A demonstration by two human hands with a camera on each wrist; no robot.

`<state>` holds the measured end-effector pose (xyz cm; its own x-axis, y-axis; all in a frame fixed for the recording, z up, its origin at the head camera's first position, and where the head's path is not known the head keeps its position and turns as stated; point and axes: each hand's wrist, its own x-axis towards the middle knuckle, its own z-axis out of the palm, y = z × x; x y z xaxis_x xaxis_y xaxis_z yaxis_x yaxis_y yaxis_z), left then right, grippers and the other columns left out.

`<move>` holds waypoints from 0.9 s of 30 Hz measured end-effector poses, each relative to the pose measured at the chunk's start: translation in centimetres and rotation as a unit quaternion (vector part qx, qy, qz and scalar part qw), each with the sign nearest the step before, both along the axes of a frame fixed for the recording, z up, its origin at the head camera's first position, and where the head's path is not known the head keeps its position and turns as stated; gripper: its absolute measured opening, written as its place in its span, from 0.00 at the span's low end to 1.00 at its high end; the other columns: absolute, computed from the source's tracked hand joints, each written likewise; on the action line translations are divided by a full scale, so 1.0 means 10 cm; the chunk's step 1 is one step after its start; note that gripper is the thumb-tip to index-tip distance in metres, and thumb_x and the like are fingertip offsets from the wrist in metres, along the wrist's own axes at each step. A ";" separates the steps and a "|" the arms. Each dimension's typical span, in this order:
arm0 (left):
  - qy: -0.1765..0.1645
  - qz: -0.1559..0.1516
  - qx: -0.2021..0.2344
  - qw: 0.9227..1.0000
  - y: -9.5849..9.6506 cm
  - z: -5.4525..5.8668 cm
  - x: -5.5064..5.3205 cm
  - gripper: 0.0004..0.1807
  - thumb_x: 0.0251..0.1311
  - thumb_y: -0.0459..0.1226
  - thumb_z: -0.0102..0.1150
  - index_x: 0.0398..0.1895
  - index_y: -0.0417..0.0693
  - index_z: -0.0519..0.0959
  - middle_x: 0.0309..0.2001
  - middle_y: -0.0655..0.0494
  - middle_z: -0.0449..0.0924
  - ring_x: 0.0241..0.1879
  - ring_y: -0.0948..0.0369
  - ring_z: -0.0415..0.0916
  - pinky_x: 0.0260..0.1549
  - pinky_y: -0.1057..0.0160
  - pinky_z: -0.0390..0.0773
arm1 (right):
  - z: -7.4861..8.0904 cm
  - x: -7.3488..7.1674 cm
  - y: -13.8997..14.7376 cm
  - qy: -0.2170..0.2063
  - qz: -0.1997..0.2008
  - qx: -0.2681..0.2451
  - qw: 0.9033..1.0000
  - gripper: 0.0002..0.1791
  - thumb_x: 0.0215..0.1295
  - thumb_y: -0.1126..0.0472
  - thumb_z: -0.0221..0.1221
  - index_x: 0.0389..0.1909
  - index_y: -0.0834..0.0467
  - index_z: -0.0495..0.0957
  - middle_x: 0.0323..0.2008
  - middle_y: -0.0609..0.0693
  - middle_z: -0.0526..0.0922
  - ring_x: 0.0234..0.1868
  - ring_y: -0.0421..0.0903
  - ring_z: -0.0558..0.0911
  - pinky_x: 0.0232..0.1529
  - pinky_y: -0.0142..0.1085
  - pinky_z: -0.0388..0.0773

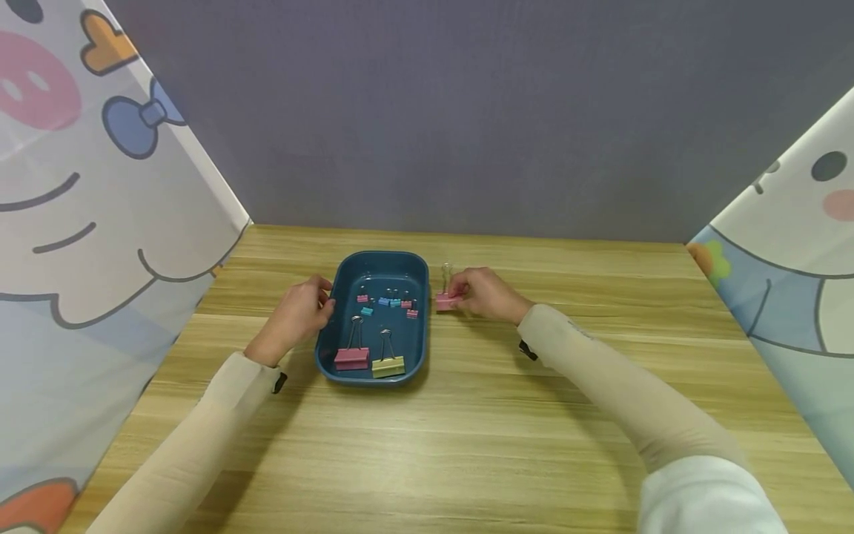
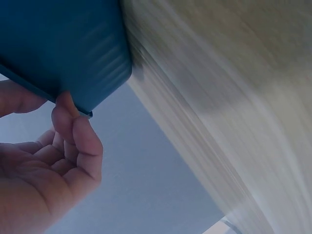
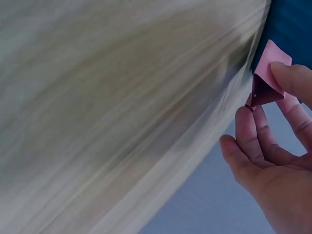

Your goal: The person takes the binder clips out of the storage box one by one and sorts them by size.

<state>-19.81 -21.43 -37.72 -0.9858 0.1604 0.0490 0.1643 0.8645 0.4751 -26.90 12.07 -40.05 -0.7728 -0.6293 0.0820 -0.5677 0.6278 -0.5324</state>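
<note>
My left hand (image 1: pixel 296 310) pinches the left rim of a dark blue tray (image 1: pixel 382 261); in the left wrist view thumb and finger meet at the lip of the tray (image 2: pixel 83 53). Just beyond the tray's right side, my right hand (image 1: pixel 490 294) grips a large pink binder clip (image 1: pixel 443 302), its wire handles pointing away from me. The right wrist view shows that clip (image 3: pixel 269 68) between thumb and fingers. Inside the tray lie another large pink binder clip (image 1: pixel 351 360), a large yellow binder clip (image 1: pixel 388 367) and several small pink, blue and teal clips (image 1: pixel 395 302).
All this is on a wood-grain table (image 1: pixel 534 445). A grey panel (image 1: pixel 467 119) rises along its back edge. Cartoon-printed panels, one on the left (image 1: pixel 80 245) and one on the right (image 1: pixel 800 297), flank the table.
</note>
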 end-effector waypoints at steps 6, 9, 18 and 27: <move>-0.008 0.007 0.002 1.000 0.01 0.00 0.01 0.17 0.63 0.32 0.54 0.51 0.30 0.69 0.33 0.42 0.77 0.27 0.53 0.73 0.25 0.60 0.77 | -0.05 -0.04 -0.03 0.001 0.012 0.015 1.000 0.05 0.52 0.65 0.68 0.28 0.53 0.82 0.29 0.44 0.81 0.32 0.42 0.77 0.36 0.36 0.75; -0.010 0.009 0.003 1.000 0.01 0.01 0.02 0.17 0.63 0.32 0.54 0.51 0.30 0.69 0.33 0.42 0.77 0.27 0.53 0.73 0.25 0.60 0.76 | -0.07 -0.05 -0.03 -0.007 0.017 0.022 1.000 0.04 0.53 0.64 0.68 0.28 0.54 0.82 0.28 0.44 0.80 0.31 0.42 0.77 0.35 0.37 0.74; -0.021 0.018 0.001 1.000 0.02 0.02 0.02 0.17 0.63 0.33 0.54 0.51 0.30 0.69 0.33 0.43 0.77 0.26 0.54 0.73 0.24 0.61 0.76 | -0.07 -0.05 -0.03 -0.019 0.032 0.018 0.999 0.05 0.54 0.65 0.67 0.26 0.53 0.80 0.25 0.42 0.80 0.28 0.41 0.76 0.34 0.37 0.72; -0.019 0.018 0.001 1.000 0.03 0.02 0.03 0.17 0.63 0.32 0.53 0.51 0.30 0.69 0.32 0.43 0.77 0.25 0.55 0.73 0.23 0.61 0.75 | -0.08 -0.04 -0.03 -0.016 0.022 0.011 1.000 0.07 0.52 0.65 0.68 0.25 0.53 0.79 0.24 0.42 0.79 0.28 0.41 0.76 0.34 0.37 0.72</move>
<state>-19.49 -21.13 -37.48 -0.9921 0.1250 0.0123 0.1154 0.8689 0.4814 -27.33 11.74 -40.82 -0.7468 -0.6636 0.0433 -0.5771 0.6145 -0.5379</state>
